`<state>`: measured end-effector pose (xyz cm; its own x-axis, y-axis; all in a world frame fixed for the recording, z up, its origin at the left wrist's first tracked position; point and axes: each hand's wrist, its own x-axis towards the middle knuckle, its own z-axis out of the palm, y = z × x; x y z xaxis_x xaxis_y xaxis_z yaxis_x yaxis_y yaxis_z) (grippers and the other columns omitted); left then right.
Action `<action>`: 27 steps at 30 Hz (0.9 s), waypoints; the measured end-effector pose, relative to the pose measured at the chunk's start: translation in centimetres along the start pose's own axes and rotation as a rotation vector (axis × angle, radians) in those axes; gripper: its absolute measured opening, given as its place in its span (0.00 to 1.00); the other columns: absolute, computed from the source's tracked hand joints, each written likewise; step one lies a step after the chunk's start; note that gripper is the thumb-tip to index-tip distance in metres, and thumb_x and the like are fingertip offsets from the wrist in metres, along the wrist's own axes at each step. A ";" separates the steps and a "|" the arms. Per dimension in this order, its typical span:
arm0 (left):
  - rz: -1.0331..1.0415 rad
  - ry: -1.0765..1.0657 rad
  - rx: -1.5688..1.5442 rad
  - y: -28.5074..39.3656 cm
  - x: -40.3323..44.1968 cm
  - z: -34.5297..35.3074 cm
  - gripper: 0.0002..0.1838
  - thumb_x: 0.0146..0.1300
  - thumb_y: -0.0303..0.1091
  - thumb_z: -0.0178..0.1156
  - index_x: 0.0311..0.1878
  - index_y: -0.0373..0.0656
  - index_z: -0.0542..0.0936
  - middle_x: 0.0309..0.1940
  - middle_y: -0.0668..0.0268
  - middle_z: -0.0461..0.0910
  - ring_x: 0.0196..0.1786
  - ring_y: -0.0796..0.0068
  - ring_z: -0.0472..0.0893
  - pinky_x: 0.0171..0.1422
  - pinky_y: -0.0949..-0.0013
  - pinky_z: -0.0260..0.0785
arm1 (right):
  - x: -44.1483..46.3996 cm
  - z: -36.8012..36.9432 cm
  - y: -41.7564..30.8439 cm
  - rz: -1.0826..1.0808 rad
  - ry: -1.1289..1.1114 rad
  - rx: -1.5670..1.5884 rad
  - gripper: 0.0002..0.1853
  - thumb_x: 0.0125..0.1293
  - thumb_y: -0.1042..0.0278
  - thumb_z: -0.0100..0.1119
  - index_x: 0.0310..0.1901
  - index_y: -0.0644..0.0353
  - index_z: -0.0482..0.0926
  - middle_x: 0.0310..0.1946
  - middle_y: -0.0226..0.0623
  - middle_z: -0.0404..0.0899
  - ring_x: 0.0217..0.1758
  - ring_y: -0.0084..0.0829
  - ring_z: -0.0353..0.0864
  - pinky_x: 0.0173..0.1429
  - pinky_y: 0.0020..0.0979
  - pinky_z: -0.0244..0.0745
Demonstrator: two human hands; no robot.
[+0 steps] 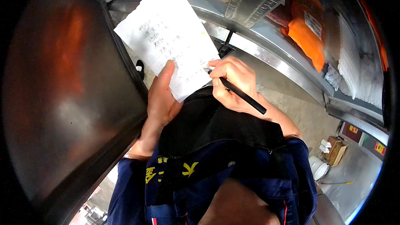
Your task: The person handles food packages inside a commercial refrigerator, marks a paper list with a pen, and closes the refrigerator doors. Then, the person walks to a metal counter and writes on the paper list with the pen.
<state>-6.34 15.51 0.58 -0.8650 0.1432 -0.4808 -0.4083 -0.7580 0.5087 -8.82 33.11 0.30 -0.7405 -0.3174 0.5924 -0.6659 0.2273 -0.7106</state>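
White sheets of paper point(166, 37) with several lines of dark handwriting are held in front of my body. My left hand point(161, 96) grips them from below, its thumb pressed on the written face and the other fingers hidden behind. In my right hand point(235, 81) is a black pen point(243, 96), pinched between thumb and fingers, its tip at the right edge of the paper by the lower lines.
A dark metal door point(71, 100) stands at my left. Ahead are metal shelves with orange packages point(306, 33) and a frosty white block point(358, 58). Lower right, a cardboard box point(335, 150) and a white bucket point(318, 168) stand on the floor.
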 end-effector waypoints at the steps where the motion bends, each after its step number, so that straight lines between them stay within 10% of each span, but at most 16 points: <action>1: -0.002 -0.004 -0.001 0.0 0.1 0.0 0.23 0.70 0.38 0.41 0.63 0.33 0.58 0.58 0.53 0.68 0.60 0.62 0.71 0.65 0.59 0.62 | 0.0 -0.1 0.1 -0.001 -0.012 0.002 0.07 0.46 0.81 0.56 0.28 0.61 0.71 0.24 0.39 0.75 0.34 0.38 0.81 0.36 0.34 0.74; 27: -0.001 0.023 0.062 0.0 -0.1 0.2 0.25 0.70 0.43 0.41 0.65 0.37 0.56 0.60 0.56 0.66 0.62 0.63 0.68 0.66 0.58 0.58 | -0.2 -0.7 -0.2 -0.024 0.010 0.027 0.05 0.47 0.79 0.56 0.25 0.60 0.70 0.22 0.38 0.73 0.29 0.38 0.79 0.34 0.34 0.73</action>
<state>-6.29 15.65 0.75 -0.8578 0.1286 -0.4976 -0.4272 -0.7165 0.5514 -8.61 33.79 0.59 -0.7253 -0.3136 0.6129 -0.6808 0.1945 -0.7062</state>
